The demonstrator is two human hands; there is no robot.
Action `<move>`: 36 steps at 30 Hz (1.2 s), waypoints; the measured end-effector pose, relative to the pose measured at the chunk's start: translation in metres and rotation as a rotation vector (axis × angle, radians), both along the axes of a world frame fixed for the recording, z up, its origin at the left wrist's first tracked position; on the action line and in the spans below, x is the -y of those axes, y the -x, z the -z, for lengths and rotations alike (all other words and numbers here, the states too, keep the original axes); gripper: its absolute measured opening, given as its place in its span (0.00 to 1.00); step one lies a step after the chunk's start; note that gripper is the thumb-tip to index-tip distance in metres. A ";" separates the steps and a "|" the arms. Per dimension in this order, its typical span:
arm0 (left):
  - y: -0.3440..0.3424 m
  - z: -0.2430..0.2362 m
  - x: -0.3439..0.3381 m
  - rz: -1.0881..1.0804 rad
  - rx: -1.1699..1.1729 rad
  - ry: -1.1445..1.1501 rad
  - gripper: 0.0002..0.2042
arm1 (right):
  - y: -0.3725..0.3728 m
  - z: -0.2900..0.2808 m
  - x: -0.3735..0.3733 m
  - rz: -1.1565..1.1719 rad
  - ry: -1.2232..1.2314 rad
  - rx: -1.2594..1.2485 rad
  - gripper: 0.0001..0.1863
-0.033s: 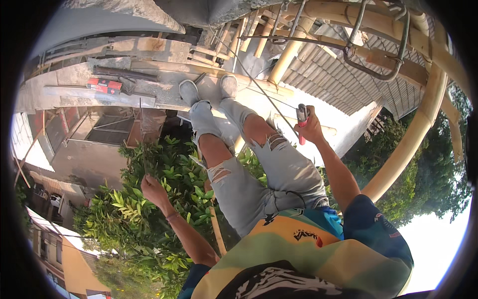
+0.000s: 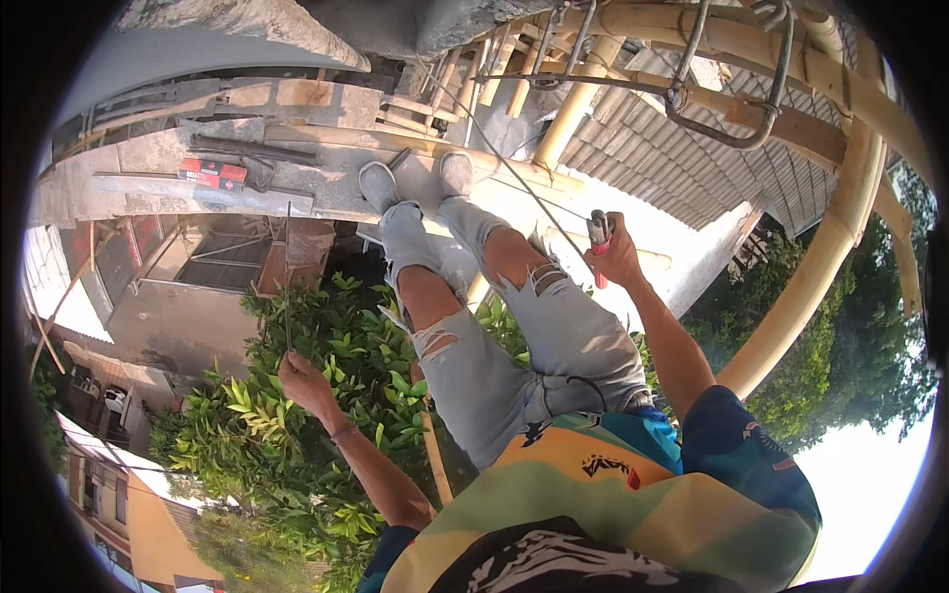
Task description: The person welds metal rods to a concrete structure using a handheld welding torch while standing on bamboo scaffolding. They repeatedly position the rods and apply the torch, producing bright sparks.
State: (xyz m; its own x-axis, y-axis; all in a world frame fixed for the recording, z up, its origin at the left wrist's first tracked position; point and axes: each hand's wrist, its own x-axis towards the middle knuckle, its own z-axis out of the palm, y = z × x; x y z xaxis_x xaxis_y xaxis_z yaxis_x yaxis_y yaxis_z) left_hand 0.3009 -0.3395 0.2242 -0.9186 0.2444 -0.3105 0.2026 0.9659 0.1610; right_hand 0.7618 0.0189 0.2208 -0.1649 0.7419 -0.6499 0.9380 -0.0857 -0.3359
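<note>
My left hand (image 2: 308, 383) is closed around a thin dark rod (image 2: 288, 277), which stands up from my fingers toward the planks. Below that hand spreads leafy green foliage. Out to the right, my right hand (image 2: 619, 255) grips a red-handled, plier-like tool (image 2: 599, 229) with grey metal jaws at its top. A thin line reaches the jaws from the upper left; whether they clamp it I cannot tell. A dark cable or rod (image 2: 514, 170) slants down from the wall to near that hand, and where it ends is hidden.
My shoes (image 2: 378, 186) rest on a narrow platform of planks (image 2: 336, 158) high above the ground. A red box (image 2: 213, 174) and metal bars (image 2: 247, 146) lie on it. Bamboo poles (image 2: 820, 296) and bent metal rods (image 2: 732, 133) fill the right, above a corrugated roof (image 2: 672, 148).
The view has shifted slightly, so the planks and red box sit a little further right and the bent rods a little further left. Both hands keep their grip and have barely moved.
</note>
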 end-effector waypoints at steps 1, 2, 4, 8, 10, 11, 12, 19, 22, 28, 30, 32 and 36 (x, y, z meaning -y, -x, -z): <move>0.004 -0.024 -0.010 0.033 -0.034 0.017 0.18 | -0.003 -0.008 0.003 0.031 0.026 -0.003 0.33; 0.006 -0.046 -0.020 0.016 -0.057 0.036 0.18 | -0.006 -0.015 0.006 0.054 0.021 -0.029 0.33; 0.006 -0.085 -0.043 0.059 -0.142 0.046 0.18 | -0.007 -0.029 0.014 0.145 0.055 -0.008 0.34; 0.001 -0.144 -0.080 0.222 -0.258 -0.130 0.19 | -0.007 -0.055 0.017 0.217 0.024 -0.037 0.36; -0.004 -0.163 -0.099 0.311 -0.319 -0.412 0.21 | -0.008 -0.066 0.017 0.280 -0.005 -0.107 0.38; -0.008 -0.171 -0.110 0.275 -0.230 -0.574 0.22 | -0.008 -0.070 0.019 0.320 -0.029 -0.092 0.37; -0.010 -0.183 -0.121 0.256 -0.181 -0.675 0.21 | -0.010 -0.074 0.021 0.358 -0.052 -0.075 0.37; -0.003 -0.319 -0.241 0.590 -0.182 -1.178 0.20 | -0.040 -0.084 0.044 0.654 -0.263 -0.444 0.31; -0.005 -0.399 -0.305 0.732 -0.075 -1.466 0.22 | -0.059 -0.085 0.050 0.683 -0.201 -0.311 0.29; -0.035 -0.495 -0.408 0.958 -0.241 -1.385 0.23 | -0.076 -0.086 0.048 0.700 -0.292 -0.348 0.26; -0.051 -0.504 -0.433 1.008 -0.197 -1.381 0.22 | -0.075 -0.095 0.045 0.689 -0.340 -0.420 0.28; -0.068 -0.505 -0.454 1.044 -0.136 -1.375 0.22 | -0.071 -0.109 0.040 0.701 -0.367 -0.492 0.29; -0.092 -0.499 -0.480 1.078 -0.027 -1.357 0.21 | -0.061 -0.131 0.029 0.748 -0.295 -0.443 0.37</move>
